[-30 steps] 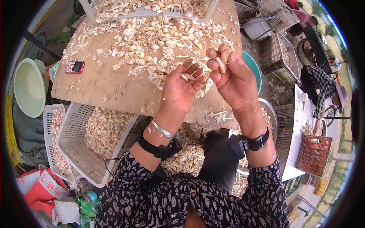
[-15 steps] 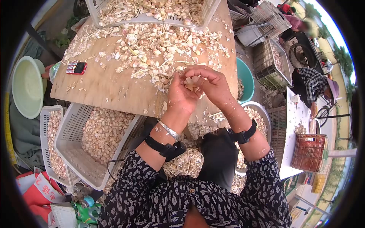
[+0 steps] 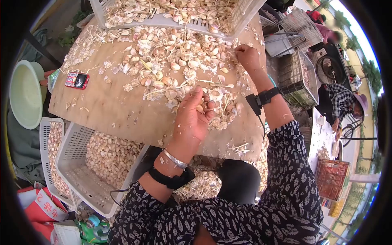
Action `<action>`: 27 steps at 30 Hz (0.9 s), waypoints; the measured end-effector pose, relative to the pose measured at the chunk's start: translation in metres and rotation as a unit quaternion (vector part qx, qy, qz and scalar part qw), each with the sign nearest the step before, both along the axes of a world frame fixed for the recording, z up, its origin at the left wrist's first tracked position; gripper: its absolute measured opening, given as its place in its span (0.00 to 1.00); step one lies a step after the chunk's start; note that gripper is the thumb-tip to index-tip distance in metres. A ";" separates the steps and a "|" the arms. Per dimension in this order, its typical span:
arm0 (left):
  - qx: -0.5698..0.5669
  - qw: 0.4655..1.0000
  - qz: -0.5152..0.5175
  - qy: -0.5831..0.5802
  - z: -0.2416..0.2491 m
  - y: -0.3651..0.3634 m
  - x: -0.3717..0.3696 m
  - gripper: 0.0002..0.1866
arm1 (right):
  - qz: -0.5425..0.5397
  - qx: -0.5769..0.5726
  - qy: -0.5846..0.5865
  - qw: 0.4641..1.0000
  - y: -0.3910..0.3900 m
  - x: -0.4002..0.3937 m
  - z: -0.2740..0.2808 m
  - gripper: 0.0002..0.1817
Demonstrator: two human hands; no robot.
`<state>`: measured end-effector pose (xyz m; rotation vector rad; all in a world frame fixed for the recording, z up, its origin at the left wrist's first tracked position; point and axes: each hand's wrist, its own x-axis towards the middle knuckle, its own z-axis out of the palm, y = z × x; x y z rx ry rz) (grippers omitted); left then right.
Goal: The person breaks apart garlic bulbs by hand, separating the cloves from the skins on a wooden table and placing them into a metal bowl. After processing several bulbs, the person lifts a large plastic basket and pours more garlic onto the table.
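My left hand (image 3: 191, 120) is palm up over the near part of the garlic heap, its fingers curled in and a garlic clove (image 3: 200, 108) showing between them. Up and to the right, my right hand (image 3: 248, 58) is at the heap's right side near the crate, with fingers drawn together; what they pinch, if anything, is hidden. Loose garlic cloves (image 3: 175, 65), papery skins and dry stalks cover the middle of the wooden board (image 3: 110, 118).
A white crate (image 3: 171, 21) of garlic stands at the board's far edge. A red phone (image 3: 77, 80) lies at left. Below are a white basket (image 3: 67, 153) of cloves and a pale green basin (image 3: 25, 96). A person in a checked shirt (image 3: 341, 100) works at right.
My hands were together over the board, handling papery garlic. Now they are apart: the right has moved up and right, the left slightly down and left.
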<state>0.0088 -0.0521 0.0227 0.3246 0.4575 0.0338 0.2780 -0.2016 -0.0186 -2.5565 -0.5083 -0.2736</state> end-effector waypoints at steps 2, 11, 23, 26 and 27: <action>-0.016 1.000 -0.003 -0.007 0.000 -0.001 0.004 0.08 | -0.009 0.072 0.105 0.992 -0.006 -0.009 0.003 0.10; 0.249 0.967 0.013 -0.043 0.019 -0.035 -0.011 0.13 | 0.091 0.211 -0.019 0.973 0.018 -0.193 0.077 0.10; 0.281 0.951 0.065 -0.111 0.018 -0.040 -0.024 0.07 | 0.007 0.511 0.328 0.794 0.019 -0.235 0.085 0.09; 0.112 0.986 0.027 -0.119 0.022 -0.009 -0.030 0.08 | 0.033 0.538 0.300 0.787 0.000 -0.218 0.088 0.11; 0.078 0.990 0.024 -0.114 0.019 0.001 -0.032 0.08 | 0.071 0.471 0.307 0.824 -0.013 -0.212 0.085 0.10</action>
